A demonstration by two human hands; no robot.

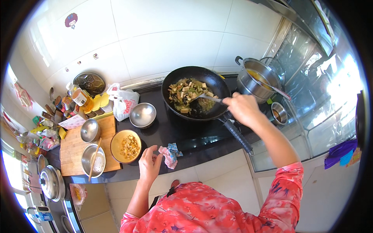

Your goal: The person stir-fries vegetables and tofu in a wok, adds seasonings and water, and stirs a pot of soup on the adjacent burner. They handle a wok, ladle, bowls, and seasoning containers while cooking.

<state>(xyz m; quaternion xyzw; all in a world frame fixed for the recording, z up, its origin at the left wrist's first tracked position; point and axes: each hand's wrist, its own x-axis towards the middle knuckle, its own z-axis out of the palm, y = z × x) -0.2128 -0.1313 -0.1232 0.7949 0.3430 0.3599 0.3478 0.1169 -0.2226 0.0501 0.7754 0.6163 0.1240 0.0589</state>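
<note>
My right hand (244, 108) grips the handle of a metal spatula (208, 98) whose blade lies in the food inside a black wok (217, 81). The wok holds a cooked mix (183, 93) of pale cubes, green vegetable pieces and dark bits. Its dark wrapped handle (237, 135) points towards me, below my right forearm. At the counter's front edge, my left hand (150, 163) hovers with bent fingers and nothing visible in them. Just right of it lies a crumpled pink and blue cloth (169, 155). A yellow bowl (116, 147) with chopped yellowish food sits to its left.
An empty steel bowl (142, 115) stands left of the wok, beside a white plastic bag (123, 102). The wooden cutting board (71, 151) carries steel bowls and chopsticks (95, 160). Right of the wok are a steel pot (247, 83) with a ladle and a small steel cup (279, 113).
</note>
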